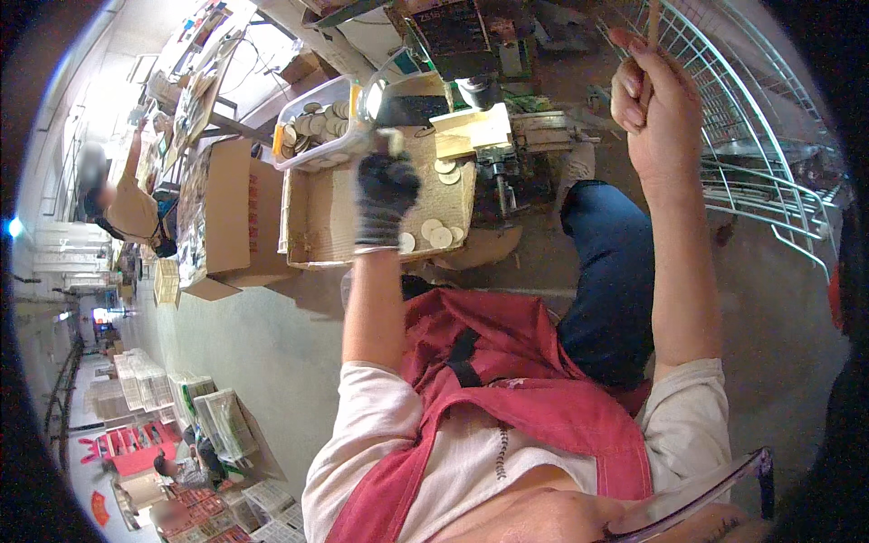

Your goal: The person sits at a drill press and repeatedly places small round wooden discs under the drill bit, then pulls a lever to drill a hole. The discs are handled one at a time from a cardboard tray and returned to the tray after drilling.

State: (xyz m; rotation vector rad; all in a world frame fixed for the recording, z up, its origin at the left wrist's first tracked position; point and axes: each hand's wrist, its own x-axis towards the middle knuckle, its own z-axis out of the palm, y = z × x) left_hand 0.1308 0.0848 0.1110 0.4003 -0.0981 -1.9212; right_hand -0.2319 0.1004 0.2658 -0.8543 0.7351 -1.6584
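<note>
My left hand (387,190), in a dark knitted glove, is closed above a shallow cardboard tray (317,213). A small pale blurred patch shows at its fingertips; what it holds there I cannot make out. Several pale round wooden discs (441,236) lie in the tray, right of and below the glove. Up at the right, my bare right hand (656,104) is closed on a thin wooden stick (653,23), which points upward past the wire rack (724,81). A pale wooden block (472,133) sits at the machine beyond the tray.
A white plastic bin (317,154) full of round discs stands behind the tray. Dark machinery (448,36) is ahead, with a metal fixture (502,181) by my knee. Large cardboard boxes (231,208) stand left. Another person (131,208) is at a far-left bench.
</note>
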